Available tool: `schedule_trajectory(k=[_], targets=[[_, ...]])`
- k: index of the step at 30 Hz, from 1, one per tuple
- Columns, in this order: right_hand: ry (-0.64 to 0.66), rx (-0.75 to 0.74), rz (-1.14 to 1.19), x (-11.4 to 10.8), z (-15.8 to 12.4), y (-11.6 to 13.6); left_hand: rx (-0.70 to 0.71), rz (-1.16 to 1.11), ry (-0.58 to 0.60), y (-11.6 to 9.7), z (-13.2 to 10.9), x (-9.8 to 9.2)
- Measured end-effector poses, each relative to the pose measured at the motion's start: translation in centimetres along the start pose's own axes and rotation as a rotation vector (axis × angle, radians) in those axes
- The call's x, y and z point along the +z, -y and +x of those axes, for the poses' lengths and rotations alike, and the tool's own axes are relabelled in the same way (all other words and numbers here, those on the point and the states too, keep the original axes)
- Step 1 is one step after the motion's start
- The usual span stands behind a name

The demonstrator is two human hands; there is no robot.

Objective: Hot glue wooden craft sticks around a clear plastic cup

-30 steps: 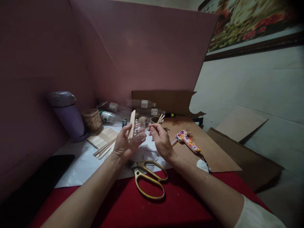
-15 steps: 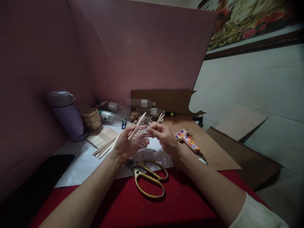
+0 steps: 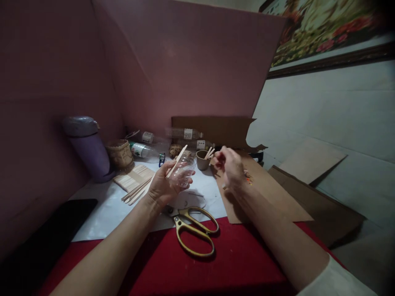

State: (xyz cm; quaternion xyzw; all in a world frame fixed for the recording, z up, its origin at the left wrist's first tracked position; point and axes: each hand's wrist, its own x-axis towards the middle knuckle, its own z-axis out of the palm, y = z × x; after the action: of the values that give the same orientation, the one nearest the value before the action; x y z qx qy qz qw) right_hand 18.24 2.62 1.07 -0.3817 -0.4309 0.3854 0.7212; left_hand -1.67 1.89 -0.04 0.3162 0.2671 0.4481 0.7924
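Pink wall (image 3: 185,61) fills the upper left and middle of the frame, and a framed picture (image 3: 333,33) hangs at the upper right. Below, I see a red cloth (image 3: 243,263) along the bottom, overlaid by white paper (image 3: 98,224) and, at centre right, brown cardboard (image 3: 277,203).

From my distant seat, the change I notice is the right hand (image 3: 230,164): it has left the clear plastic piece (image 3: 181,176) and swung right, above the cardboard. Its fingers are curled and blurred, so I can't tell how far they part or whether they hold anything. The patterned glue gun (image 3: 248,179), plain to see half a second ago, is now mostly hidden behind that arm, while the small brown cup (image 3: 203,162) with sticks in it has come into full view.

The left hand (image 3: 162,183) stays at frame centre, fingers partly closed around the plastic piece, a wooden stick (image 3: 177,161) held tilted against it. I judge that the work on these two pauses here, with the left hand alone keeping them together. Gold-handled scissors (image 3: 180,224) lie just below.
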Motion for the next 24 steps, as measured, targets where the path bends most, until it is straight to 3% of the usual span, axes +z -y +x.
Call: schedule_trajectory(k=[5, 9, 14, 20, 24], targets=[[-0.355, -0.434, -0.649, -4.2, 3.1, 1.6, 0.024, -0.034, -0.018, -0.2, 0.0, 0.1], [-0.477, -0.539, -0.9, -5.8, 4.0, 1.8, 0.045, -0.048, -0.038, -0.2, 0.0, 0.1], [-0.477, -0.576, -0.924, -6.3, 4.4, 0.9, 0.056, -0.053, -0.021, -0.2, -0.1, 0.0], [-0.72, -0.695, -0.834, -7.6, 5.2, 0.9, 0.07, -0.026, -0.02, -0.1, 0.0, 0.0], [-0.835, -0.723, -0.747, -9.6, 6.6, 0.5, 0.075, -0.03, -0.032, -0.2, -0.1, 0.2]])
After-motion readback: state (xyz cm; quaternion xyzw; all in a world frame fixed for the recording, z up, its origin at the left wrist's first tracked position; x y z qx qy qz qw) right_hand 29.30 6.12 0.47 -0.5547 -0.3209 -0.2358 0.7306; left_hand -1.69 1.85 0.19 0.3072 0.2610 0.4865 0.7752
